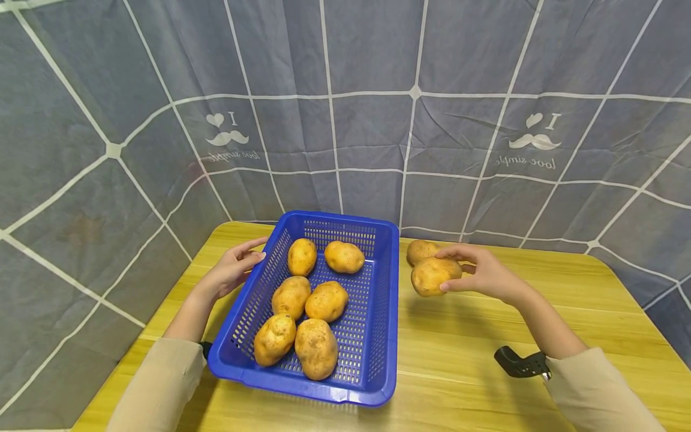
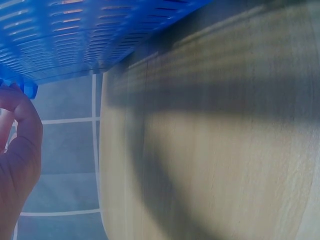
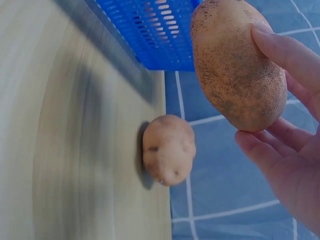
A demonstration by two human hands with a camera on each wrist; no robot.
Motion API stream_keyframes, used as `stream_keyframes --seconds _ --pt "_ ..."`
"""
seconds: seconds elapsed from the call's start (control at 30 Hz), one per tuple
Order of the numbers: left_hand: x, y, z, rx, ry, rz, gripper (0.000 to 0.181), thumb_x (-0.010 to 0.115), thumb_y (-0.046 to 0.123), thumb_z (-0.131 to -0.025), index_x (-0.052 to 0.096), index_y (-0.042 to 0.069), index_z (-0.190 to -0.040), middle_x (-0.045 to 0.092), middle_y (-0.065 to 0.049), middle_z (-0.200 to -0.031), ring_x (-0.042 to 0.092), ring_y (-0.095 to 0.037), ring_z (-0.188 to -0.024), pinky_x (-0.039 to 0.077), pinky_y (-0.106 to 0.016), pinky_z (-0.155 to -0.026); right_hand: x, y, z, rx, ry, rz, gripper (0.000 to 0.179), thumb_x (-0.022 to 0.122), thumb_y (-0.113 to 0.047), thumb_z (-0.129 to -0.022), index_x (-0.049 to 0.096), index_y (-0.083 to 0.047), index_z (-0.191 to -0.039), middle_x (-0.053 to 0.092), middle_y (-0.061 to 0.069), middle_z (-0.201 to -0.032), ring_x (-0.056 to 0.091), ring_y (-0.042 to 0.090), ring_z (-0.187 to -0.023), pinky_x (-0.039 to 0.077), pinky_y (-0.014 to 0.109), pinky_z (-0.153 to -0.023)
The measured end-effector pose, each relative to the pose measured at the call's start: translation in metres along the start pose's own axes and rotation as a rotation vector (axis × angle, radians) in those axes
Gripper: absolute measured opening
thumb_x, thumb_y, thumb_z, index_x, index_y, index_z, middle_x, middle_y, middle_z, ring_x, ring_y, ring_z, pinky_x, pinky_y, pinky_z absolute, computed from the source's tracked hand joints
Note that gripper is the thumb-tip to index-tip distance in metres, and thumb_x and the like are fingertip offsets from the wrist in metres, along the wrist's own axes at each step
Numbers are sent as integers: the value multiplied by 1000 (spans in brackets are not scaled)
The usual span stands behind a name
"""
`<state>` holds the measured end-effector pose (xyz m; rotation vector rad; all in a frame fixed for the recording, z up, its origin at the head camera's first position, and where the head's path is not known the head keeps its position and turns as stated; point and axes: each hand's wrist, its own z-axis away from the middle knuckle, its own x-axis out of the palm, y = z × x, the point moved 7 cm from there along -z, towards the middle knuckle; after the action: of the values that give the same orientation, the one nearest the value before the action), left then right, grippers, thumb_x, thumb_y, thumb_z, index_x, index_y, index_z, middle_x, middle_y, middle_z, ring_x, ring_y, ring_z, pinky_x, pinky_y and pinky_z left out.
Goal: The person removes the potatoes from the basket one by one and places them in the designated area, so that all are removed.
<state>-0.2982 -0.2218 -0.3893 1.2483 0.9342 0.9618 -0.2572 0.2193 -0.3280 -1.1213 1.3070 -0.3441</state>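
My right hand [image 1: 483, 273] pinches a large potato [image 1: 432, 277] between thumb and fingers, to the right of the blue plastic basket [image 1: 302, 393]. The right wrist view has this potato [image 3: 237, 70] raised, its lower side brown and rough. Behind it, another potato [image 3: 170, 150] rests on the table near the far edge. On the other side, my left hand [image 1: 232, 270] holds the basket's left rim, fingers bent at the edge in the left wrist view. Several potatoes lie inside the basket, among them one potato [image 1: 315, 349] at the near end.
The wooden table [image 1: 459, 372] carries everything and has rounded far corners. A grey curtain [image 1: 372, 132] with white lines hangs behind it and along the left. A black wrist mount [image 1: 520, 363] sticks out from the right sleeve.
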Motion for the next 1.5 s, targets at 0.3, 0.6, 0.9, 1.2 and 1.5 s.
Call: stream_keyframes --seconds 0.3,0.6,0.9,1.2,1.5 --pt "-1 -1 1 2 4 13 58 48 14 -98 20 -2 -146 62 3 -96 64 -9 -86 54 -27 -76 -8 15 11 50 26 29 53 80 -17 -73 58 -5 -120 56 7 -118 51 17 -104 45 30 -92" --pt "-1 -2 -1 -11 7 2 58 49 14 -98 20 -1 -146 62 3 -97 63 -9 -87 54 -27 -76 -13 35 19 106 46 70 50 78 -19 -76 58 -4 -119 57 9 -116 50 16 -102 46 24 -86" --pt "-1 -2 -1 -15 9 7 59 49 15 -98 20 0 -147 61 3 -98 64 -10 -88 54 -27 -76 -17 55 26 140 72 60 50 77 -18 -77 57 -2 -121 55 15 -120 53 26 -105 49 24 -79" --pt "0 0 -1 -6 15 18 58 49 14 -98 21 0 -147 61 2 -97 64 -10 -87 55 -28 -74 -24 73 33 223 101 40 57 74 -19 -81 50 2 -128 47 23 -131 45 42 -116 47 33 -80" --pt "-1 -3 -2 -2 16 21 59 48 13 -98 19 -2 -147 62 3 -96 64 -9 -86 54 -26 -75 -30 88 38 288 201 39 61 72 -23 -82 47 4 -130 42 28 -134 39 48 -120 42 50 -89"
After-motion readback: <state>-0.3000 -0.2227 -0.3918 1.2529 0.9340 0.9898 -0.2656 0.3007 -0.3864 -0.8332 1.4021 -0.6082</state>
